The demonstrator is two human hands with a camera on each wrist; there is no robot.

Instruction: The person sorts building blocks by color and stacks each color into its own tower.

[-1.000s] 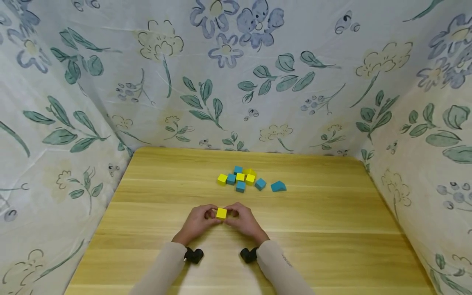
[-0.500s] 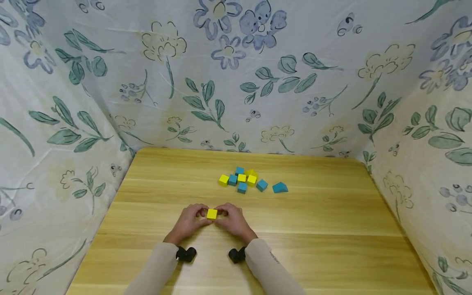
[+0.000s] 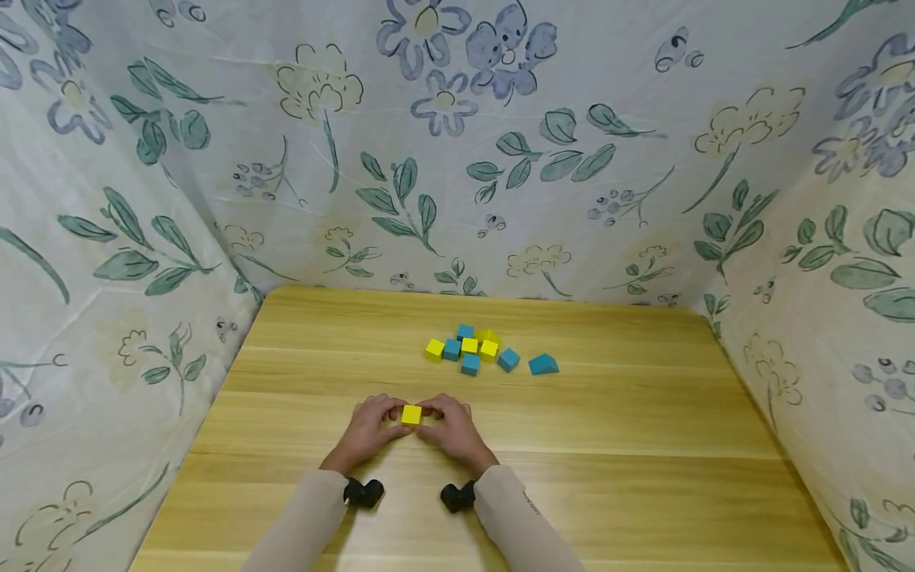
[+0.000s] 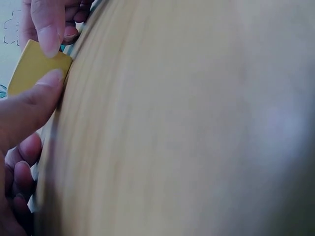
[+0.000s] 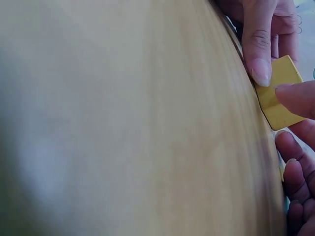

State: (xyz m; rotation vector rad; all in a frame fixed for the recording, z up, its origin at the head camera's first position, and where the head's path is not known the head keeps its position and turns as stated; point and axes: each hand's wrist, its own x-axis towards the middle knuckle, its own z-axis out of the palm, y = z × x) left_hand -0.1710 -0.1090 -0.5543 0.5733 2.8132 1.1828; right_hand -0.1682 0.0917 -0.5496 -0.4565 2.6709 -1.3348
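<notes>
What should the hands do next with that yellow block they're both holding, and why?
I'd probably have the right hand let go of the yellow block next. The left hand pinches it too, and it seems to rest on the table, so it shouldn't tip. The other blocks lie farther away, beyond both hands, so a free hand could fetch one.

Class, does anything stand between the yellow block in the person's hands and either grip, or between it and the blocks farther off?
Nothing visible does. The left grip and right grip touch the held yellow block directly. Between it and the group of blocks, the head view shows tabletop and no other block.
</notes>
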